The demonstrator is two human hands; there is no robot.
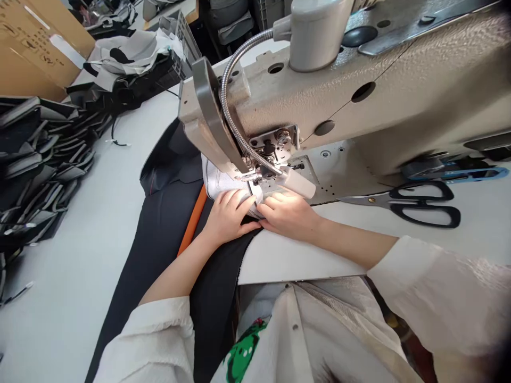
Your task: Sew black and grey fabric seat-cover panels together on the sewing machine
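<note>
A dark fabric piece with an orange stripe drapes over the table and down its front edge. Its white lining-like part lies at the presser foot and needle area of the sewing machine. My left hand grips the fabric just in front of the foot, fingers on the white part and thumb toward the near edge. Close beside it, my right hand pinches the edge of the same fabric, fingers bent. Between the fingertips, the exact fold of the cloth is partly hidden.
Black-handled scissors lie right of my right hand, near a light-blue tool. The machine's lamp head hangs low above my fingers. Stacked dark pieces cover the left side; a cardboard box stands behind.
</note>
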